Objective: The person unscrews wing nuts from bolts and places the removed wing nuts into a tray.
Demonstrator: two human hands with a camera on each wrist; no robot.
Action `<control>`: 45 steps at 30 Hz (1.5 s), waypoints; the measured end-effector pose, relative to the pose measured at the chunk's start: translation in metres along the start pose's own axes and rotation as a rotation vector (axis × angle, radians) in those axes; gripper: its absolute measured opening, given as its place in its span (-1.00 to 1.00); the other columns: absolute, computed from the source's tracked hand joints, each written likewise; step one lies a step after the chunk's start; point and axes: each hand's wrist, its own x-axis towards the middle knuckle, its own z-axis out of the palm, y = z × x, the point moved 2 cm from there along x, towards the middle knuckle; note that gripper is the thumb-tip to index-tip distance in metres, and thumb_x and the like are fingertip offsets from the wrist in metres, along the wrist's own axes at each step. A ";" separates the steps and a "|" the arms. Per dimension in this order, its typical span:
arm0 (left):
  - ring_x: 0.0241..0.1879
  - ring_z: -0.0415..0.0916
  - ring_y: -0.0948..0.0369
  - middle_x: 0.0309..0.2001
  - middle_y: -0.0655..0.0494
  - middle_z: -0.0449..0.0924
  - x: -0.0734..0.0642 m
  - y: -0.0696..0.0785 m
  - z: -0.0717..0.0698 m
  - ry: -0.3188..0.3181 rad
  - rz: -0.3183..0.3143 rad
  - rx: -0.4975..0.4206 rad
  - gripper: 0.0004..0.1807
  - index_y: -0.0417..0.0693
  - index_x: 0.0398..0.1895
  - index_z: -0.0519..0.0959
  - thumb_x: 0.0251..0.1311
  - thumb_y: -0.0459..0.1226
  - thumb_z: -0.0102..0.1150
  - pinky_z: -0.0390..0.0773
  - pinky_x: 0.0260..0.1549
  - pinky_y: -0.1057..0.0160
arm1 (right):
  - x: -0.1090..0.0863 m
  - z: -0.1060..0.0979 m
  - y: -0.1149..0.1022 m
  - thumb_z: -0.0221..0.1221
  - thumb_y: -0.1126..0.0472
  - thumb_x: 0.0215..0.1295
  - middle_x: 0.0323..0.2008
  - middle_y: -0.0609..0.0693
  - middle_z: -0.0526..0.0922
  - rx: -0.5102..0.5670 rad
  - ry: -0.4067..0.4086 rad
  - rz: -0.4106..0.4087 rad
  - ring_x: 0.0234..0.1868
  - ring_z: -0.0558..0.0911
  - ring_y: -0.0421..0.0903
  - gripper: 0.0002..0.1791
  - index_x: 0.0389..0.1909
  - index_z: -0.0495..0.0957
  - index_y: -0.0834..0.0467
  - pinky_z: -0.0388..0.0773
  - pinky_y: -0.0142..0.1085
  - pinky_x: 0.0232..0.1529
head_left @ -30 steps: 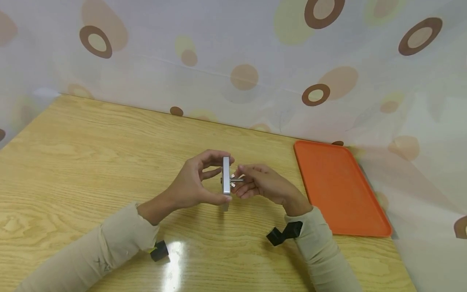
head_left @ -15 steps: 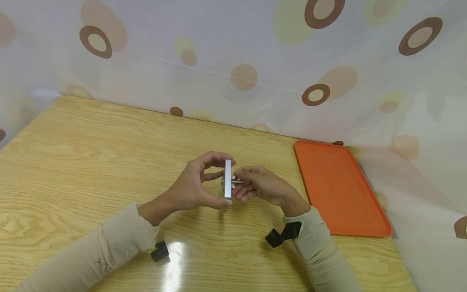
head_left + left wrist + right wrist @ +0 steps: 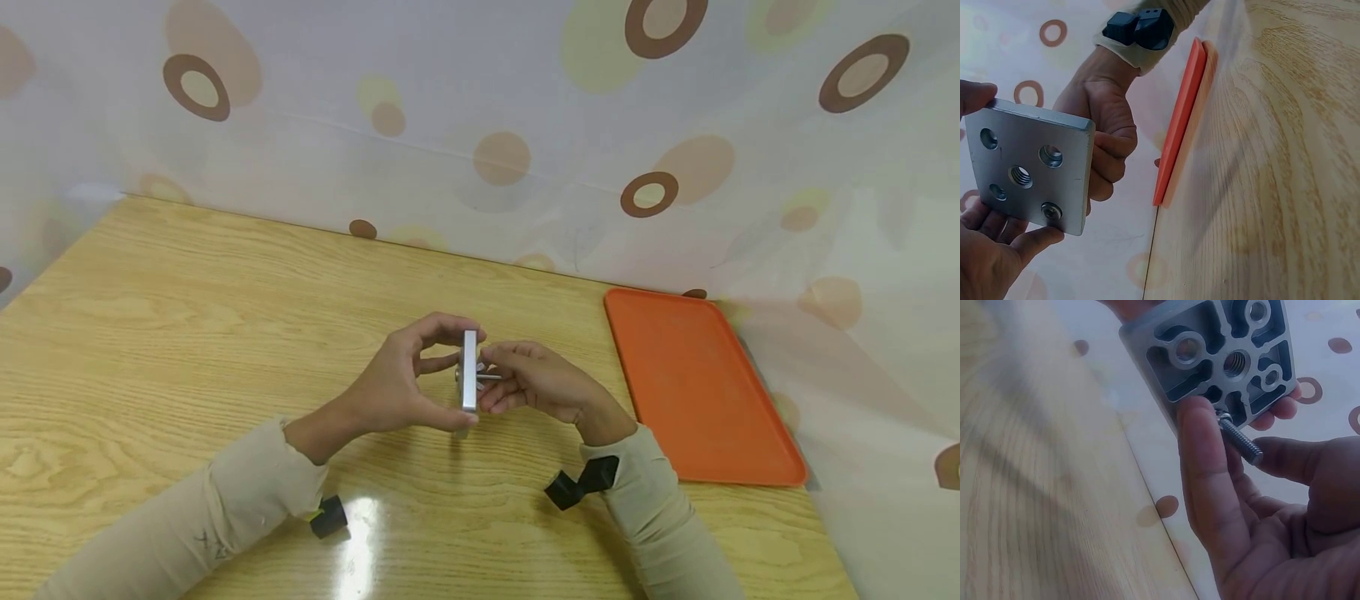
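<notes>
My left hand [image 3: 405,379] holds a square grey metal plate [image 3: 469,371] on edge above the table, thumb at the near edge and fingers at the far one. In the left wrist view the plate's flat face shows a threaded centre hole and a bolt head [image 3: 1051,210] in one corner hole. The bolt's threaded shank [image 3: 1242,441] juts from the ribbed face. On it, close to the plate, sits a wing nut [image 3: 481,367]. My right hand [image 3: 551,385] pinches at the wing nut with curled fingers, which partly cover it.
An orange tray [image 3: 697,392] lies on the wooden table [image 3: 225,333] at the right. Behind the table hangs a pale sheet [image 3: 435,100] with brown and beige circles. A black camera is strapped on each wrist.
The plate and left hand have shifted slightly right and toward me. The right hand has moved a little left, and its fingers now cover more of the wing nut, whose wings stand differently.
</notes>
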 end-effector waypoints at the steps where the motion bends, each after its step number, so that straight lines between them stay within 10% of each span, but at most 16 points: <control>1: 0.27 0.45 -0.10 0.26 -0.19 0.44 0.000 0.000 0.000 -0.001 0.003 -0.001 -0.13 -0.28 0.28 0.36 -0.23 -0.51 0.53 0.54 0.31 0.01 | 0.000 0.000 0.000 -0.17 0.11 0.62 -0.43 -0.11 0.76 -0.004 -0.002 0.003 -0.42 0.74 -0.26 -0.70 -0.05 0.54 0.09 0.74 -0.44 -0.31; 45: 0.34 0.39 -0.15 0.34 -0.25 0.40 0.001 0.000 -0.004 0.008 -0.027 -0.064 -0.10 -0.24 0.38 0.31 -0.13 -0.49 0.48 0.50 0.35 0.07 | -0.002 0.003 -0.003 0.12 0.46 0.31 -0.30 -0.12 0.70 -0.122 0.058 -0.177 -0.25 0.71 -0.25 -0.67 0.08 0.42 0.46 0.76 -0.37 -0.15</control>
